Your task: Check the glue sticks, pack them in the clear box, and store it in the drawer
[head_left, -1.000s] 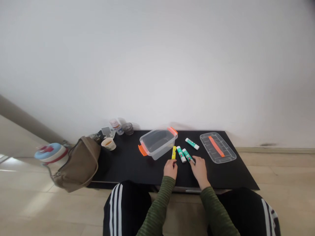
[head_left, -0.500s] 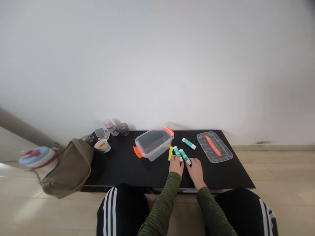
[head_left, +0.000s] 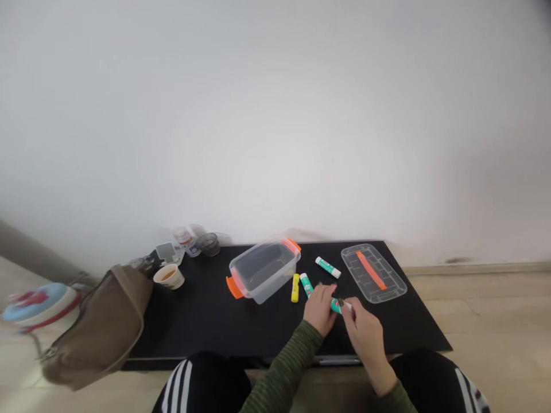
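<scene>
Green glue stick (head_left: 338,306) has shifted out of the row into my right hand (head_left: 364,332), pinched crosswise in the fingertips for grip, left hand (head_left: 319,310) open just beside it, near and right of the clear plastic box (head_left: 263,271).

I'm getting a bright, evenly lit feed: the white wall (head_left: 275,115) is pale and almost shadowless, with only a faint shadow low down behind the matte black table top (head_left: 193,335). The floor (head_left: 12,381) whitens with glare at far left. Wide-angle distortion bends the edges, the round blue-and-red object (head_left: 41,305) smears, and the glue stick (head_left: 336,306) looks slightly soft.
</scene>
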A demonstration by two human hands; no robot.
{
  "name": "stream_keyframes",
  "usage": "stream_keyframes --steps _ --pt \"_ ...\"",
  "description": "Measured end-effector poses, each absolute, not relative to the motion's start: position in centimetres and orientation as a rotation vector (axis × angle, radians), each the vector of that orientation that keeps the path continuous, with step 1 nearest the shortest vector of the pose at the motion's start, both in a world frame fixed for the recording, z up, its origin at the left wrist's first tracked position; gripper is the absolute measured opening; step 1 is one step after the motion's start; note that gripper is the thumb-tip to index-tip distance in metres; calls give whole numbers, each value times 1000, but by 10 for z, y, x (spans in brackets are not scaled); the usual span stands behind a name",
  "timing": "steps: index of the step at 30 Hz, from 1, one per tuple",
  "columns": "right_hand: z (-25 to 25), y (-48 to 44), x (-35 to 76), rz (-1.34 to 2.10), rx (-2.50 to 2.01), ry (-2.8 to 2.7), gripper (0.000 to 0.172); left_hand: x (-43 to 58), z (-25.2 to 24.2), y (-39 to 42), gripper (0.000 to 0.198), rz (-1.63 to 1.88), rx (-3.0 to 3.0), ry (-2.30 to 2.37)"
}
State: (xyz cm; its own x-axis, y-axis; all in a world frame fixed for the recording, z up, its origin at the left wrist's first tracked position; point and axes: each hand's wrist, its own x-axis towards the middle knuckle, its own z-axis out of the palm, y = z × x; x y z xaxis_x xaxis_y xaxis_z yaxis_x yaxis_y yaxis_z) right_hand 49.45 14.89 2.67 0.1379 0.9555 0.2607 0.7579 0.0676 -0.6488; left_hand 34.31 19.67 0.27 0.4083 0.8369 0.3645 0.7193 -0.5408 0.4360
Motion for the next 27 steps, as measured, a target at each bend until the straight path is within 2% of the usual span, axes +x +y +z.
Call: stream_keyframes --steps 2,3,9,13,15,18,20,21,23,25,27 --pt "42 141 501 357 -1730 -1694 36 360 11 186 20 761 2359 1494" --pt "46 139 503 381 -1717 -1713 36 365 15 181 15 711 2331 1541" --pt "45 139 507 520 -1702 -1800 36 358 22 161 13 506 2247 1677" --pt "27 141 495 595 -1704 -1845 31 342 3 159 9 511 2198 1706" --pt "10 144 488 613 -1645 -1847 28 334 -14 160 21 563 2222 1705" --pt "-23 154 482 588 -1571 -1807 30 324 -31 159 59 647 2256 1721" --pt "-39 162 481 555 -1552 -1829 31 319 -26 156 67 700 2259 1724" --pt "-40 166 481 533 -1555 -1859 31 317 -17 154 61 706 2241 1726" --pt "-26 170 482 479 -1591 -1919 31 307 15 147 37 663 2141 1727" --pt "14 164 490 493 -1586 -1971 37 290 57 139 17 585 1933 1719" --pt "70 146 505 707 -1375 -2048 41 267 98 129 12 790 1775 1489"
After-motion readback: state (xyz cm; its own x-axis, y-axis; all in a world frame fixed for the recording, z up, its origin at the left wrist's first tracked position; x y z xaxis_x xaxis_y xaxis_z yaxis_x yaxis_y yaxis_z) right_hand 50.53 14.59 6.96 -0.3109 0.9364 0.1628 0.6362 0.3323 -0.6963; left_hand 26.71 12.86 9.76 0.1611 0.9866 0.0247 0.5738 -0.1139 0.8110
